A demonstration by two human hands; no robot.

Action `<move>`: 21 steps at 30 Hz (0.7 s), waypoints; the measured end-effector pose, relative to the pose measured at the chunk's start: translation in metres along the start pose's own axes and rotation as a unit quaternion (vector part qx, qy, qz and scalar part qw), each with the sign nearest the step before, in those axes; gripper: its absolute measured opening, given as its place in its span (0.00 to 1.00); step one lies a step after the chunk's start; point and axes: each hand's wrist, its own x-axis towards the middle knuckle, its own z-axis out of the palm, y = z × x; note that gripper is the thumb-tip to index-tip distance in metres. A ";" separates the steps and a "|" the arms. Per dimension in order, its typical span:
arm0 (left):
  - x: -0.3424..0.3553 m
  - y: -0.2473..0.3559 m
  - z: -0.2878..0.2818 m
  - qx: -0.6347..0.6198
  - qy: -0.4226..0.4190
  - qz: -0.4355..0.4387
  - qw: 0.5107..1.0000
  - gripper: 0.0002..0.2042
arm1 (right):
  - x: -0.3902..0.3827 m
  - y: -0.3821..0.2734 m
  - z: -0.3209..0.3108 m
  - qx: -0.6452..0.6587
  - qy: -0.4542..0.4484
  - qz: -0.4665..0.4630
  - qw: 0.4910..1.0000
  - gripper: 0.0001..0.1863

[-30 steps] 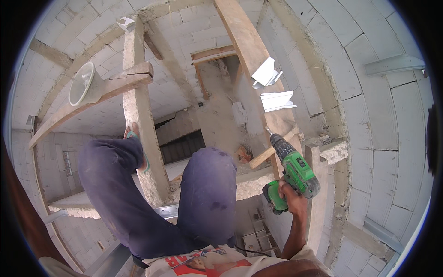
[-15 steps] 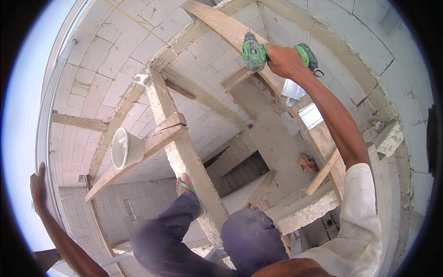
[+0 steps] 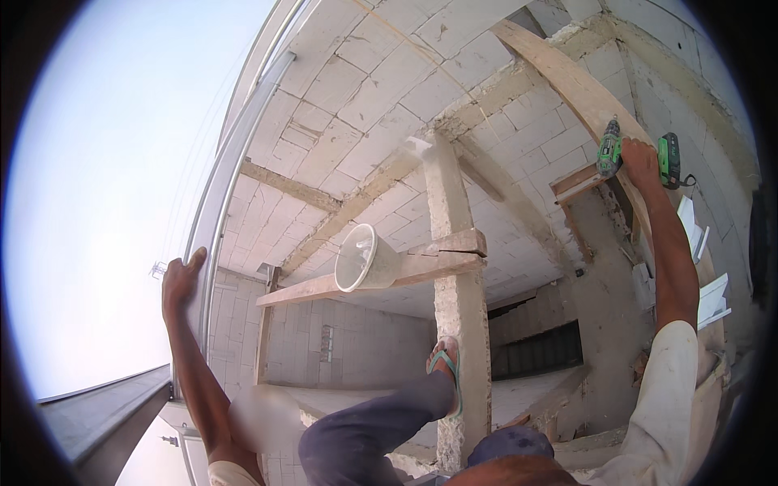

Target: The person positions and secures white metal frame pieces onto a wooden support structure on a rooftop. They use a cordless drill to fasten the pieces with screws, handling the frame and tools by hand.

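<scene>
My right hand (image 3: 642,168) is wrapped round the handle of a green cordless drill (image 3: 609,152), raised at the far right over a long wooden board (image 3: 559,69). The drill's chuck points up and away, and its battery shows to the right of my fist. On the left, my left hand (image 3: 181,282) is closed on the outer side of a long silvery metal channel (image 3: 217,182); its thumb points up, and most of its fingers are hidden.
My sandalled foot (image 3: 444,362) stands on a narrow concrete beam (image 3: 462,320) high above a floor. A white bucket (image 3: 356,259) sits on a wooden plank (image 3: 312,290) crossing the beam. White metal offcuts (image 3: 711,301) lie on the right board. Block walls (image 3: 348,101) rise behind.
The view has swung left, so the beam, bucket and drill appear farther right and more sky shows. My right hand still holds the drill; my left hand stays at the channel.
</scene>
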 end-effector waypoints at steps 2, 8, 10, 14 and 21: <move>0.002 -0.001 -0.001 0.006 -0.015 -0.001 1.000 0.54 | -0.005 0.000 0.010 0.011 -0.009 0.007 1.000 0.06; 0.014 -0.014 0.006 0.005 0.016 0.007 1.000 0.56 | 0.008 0.019 0.024 0.043 -0.135 -0.013 0.990 0.21; 0.013 -0.010 0.005 -0.002 0.000 -0.006 1.000 0.58 | 0.022 0.029 0.023 0.082 -0.215 0.000 0.973 0.31; 0.010 -0.006 0.005 0.004 0.001 -0.012 1.000 0.59 | 0.031 0.020 0.011 0.091 -0.280 0.009 0.956 0.42; 0.020 -0.009 -0.003 0.033 -0.014 -0.051 0.998 0.60 | 0.039 0.024 0.032 0.128 -0.256 0.024 0.958 0.47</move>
